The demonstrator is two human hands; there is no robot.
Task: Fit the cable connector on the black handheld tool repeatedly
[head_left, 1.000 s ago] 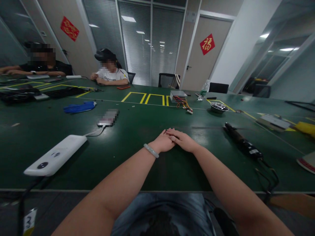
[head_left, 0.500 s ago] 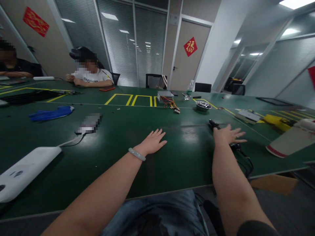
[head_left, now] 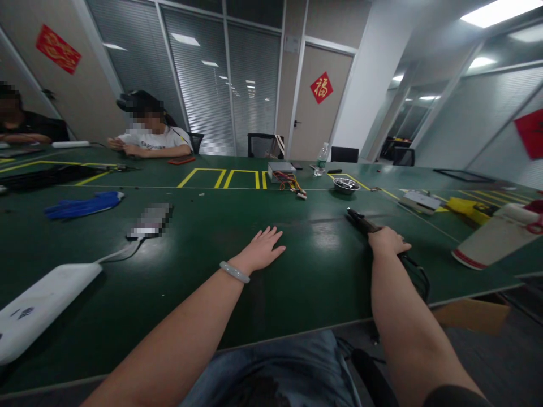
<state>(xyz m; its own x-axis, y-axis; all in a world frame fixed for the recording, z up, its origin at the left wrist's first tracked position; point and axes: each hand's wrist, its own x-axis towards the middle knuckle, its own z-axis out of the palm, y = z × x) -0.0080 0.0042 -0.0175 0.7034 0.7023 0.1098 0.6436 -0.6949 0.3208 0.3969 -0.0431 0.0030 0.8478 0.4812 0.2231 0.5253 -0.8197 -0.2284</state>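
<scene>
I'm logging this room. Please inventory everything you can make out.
Table: one, green, centre
Tool: one, black, right
White devices: two, white, left
Cabled slab: one, blurred, left
Glove: one, blue, left
Bundle: one, black, left
Metal box: one, grey, centre
Wires: several, multicoloured, centre
Bottle: one, clear, centre
Bowl: one, silver, right
Cup: one, white, right
Yellow item: one, yellow, right
Cardboard: one, brown, right
Red signs: three, red, background
Chairs: several, black, background
People: two, black/white tops, left
Bangle: one, grey, left wrist
Left hand: one, bare, on table
Right hand: one, bare, on tool
</scene>
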